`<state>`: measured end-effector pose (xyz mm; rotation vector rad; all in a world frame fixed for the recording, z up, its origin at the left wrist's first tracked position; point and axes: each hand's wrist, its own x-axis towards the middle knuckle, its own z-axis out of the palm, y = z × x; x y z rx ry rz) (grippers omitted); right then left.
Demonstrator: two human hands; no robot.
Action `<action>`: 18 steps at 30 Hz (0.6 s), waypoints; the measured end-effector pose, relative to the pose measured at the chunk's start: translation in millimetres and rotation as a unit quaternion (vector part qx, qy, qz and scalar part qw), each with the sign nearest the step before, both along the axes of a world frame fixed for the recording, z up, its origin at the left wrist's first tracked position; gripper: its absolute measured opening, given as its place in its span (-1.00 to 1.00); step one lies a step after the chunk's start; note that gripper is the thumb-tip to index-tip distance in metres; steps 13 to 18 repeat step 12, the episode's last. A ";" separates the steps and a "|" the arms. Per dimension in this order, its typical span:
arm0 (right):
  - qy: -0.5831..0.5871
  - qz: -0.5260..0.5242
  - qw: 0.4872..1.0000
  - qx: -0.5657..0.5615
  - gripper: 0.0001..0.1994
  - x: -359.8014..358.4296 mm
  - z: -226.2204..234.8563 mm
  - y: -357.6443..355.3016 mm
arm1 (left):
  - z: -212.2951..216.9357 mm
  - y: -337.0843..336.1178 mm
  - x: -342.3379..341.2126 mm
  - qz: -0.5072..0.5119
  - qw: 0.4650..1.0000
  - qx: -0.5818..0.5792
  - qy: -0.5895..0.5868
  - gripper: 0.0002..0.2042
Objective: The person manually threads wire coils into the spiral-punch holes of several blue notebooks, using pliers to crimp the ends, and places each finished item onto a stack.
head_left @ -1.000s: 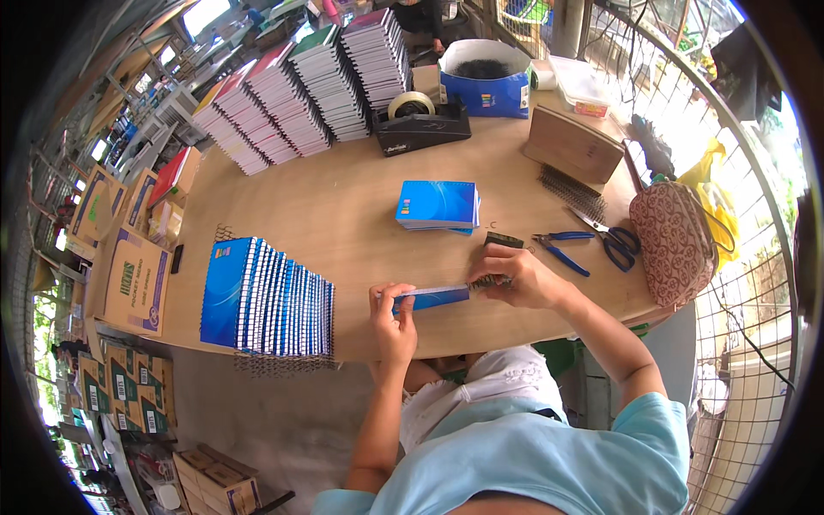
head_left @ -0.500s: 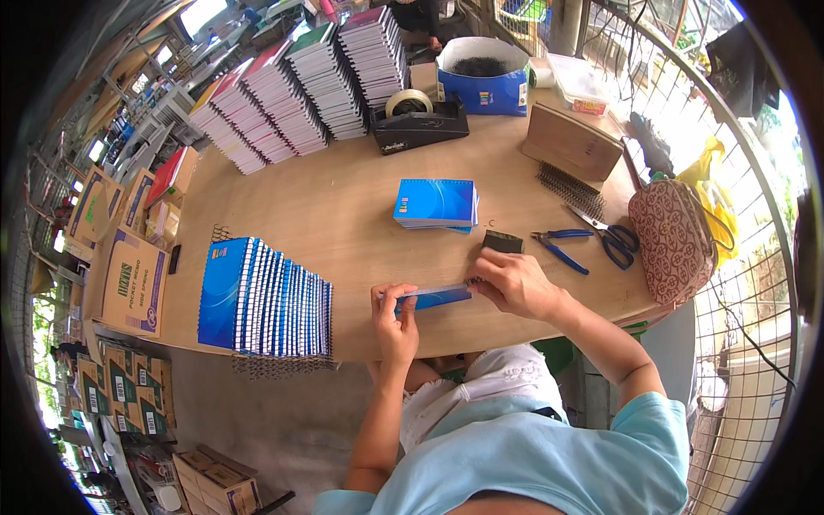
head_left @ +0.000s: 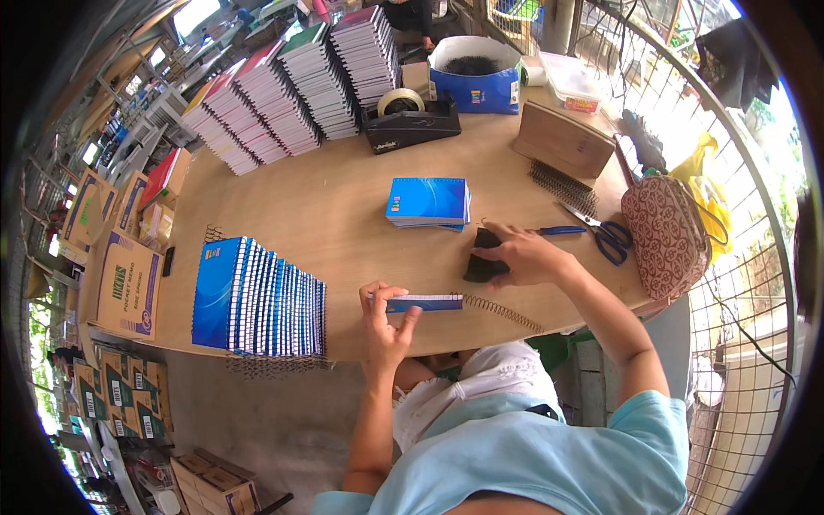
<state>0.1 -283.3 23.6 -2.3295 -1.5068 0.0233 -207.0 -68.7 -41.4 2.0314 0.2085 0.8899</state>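
Note:
My left hand (head_left: pixel 388 330) pinches a small blue notepad (head_left: pixel 425 305) near the table's front edge, its punched white edge turned up. A wire spiral coil (head_left: pixel 506 314) sticks out from the notepad's right end and lies loose toward the right. My right hand (head_left: pixel 528 256) grips a small dark block (head_left: pixel 481 264) just beyond the notepad, fingers over its far side and thumb at the near side. What the block is made of I cannot tell. Farther back lies a short stack of blue notepads (head_left: pixel 427 199).
At left stands a long row of coil-bound blue notepads (head_left: pixel 262 296). Tall notebook stacks (head_left: pixel 296 90), a tape dispenser (head_left: pixel 414 127) and a blue box (head_left: pixel 475 86) line the back. Pliers (head_left: pixel 562 230), scissors (head_left: pixel 608 240), loose coils (head_left: pixel 562 186) and a patterned bag (head_left: pixel 665 236) lie at right.
My right hand has left the notepad's right end and moved onto the dark block, which has shifted nearer and to the left. The coil now shows trailing from the notepad.

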 end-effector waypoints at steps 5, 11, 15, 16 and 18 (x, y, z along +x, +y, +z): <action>0.302 0.135 0.940 0.081 -0.51 16.3 16.6 4.6 | -0.9 -11.7 8.8 0.037 0.999 0.013 0.001 -0.42; 0.384 0.172 0.907 -0.030 -0.48 8.8 14.8 12.0 | -3.6 -12.4 12.6 0.005 1.000 0.029 -0.001 -0.43; 0.460 0.171 0.871 0.023 -0.46 19.0 12.2 9.5 | -3.4 -12.0 13.2 0.005 1.000 0.030 -0.001 -0.43; 0.460 0.171 0.871 0.023 -0.46 19.0 12.2 9.5 | -3.4 -12.0 13.2 0.005 1.000 0.030 -0.001 -0.43; 0.460 0.171 0.871 0.023 -0.46 19.0 12.2 9.5 | -3.4 -12.0 13.2 0.005 1.000 0.030 -0.001 -0.43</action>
